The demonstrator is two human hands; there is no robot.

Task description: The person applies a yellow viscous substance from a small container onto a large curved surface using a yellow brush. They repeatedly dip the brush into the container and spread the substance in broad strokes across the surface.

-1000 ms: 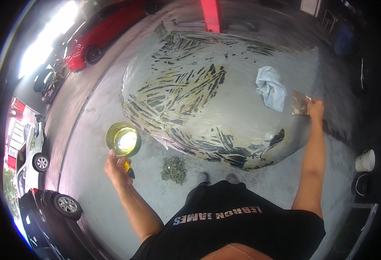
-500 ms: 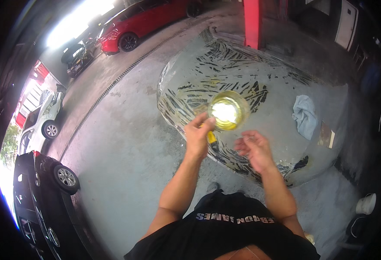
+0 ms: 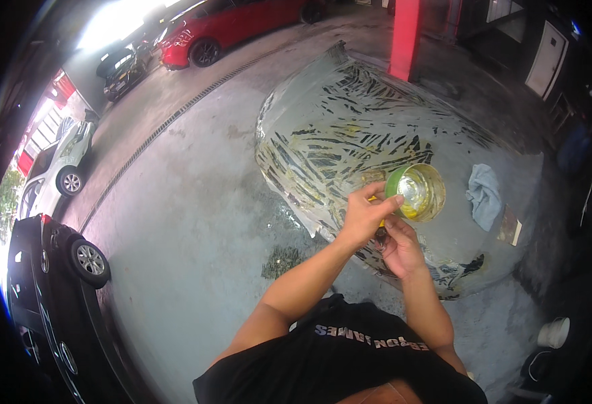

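Note:
My left hand (image 3: 365,217) is closed on a round, open tin (image 3: 437,195) with a green outside and a shiny inside streaked with yellow. Its mouth tips toward me. Under the same hand runs a tool with a yellow-and-black handle (image 3: 381,231); its working end is mostly hidden, so I cannot tell its kind. My right hand (image 3: 402,252) has its fingers closed at the lower end of that handle, just below the tin. Beneath both hands lies a large grey car hood (image 3: 350,145), covered in dark, streaky bare patches.
A light blue cloth (image 3: 484,195) and a small flat tan-and-white piece (image 3: 509,225) rest on the hood's right side. Beyond it stands a red post (image 3: 404,40). Parked cars include a red one (image 3: 235,27) and a black one (image 3: 60,283). A white bucket (image 3: 553,332) sits lower right.
My left hand has moved right with the tin, which is now tipped more. My right hand, open and apart before, has come to the yellow-and-black handle. The view has shifted slightly.

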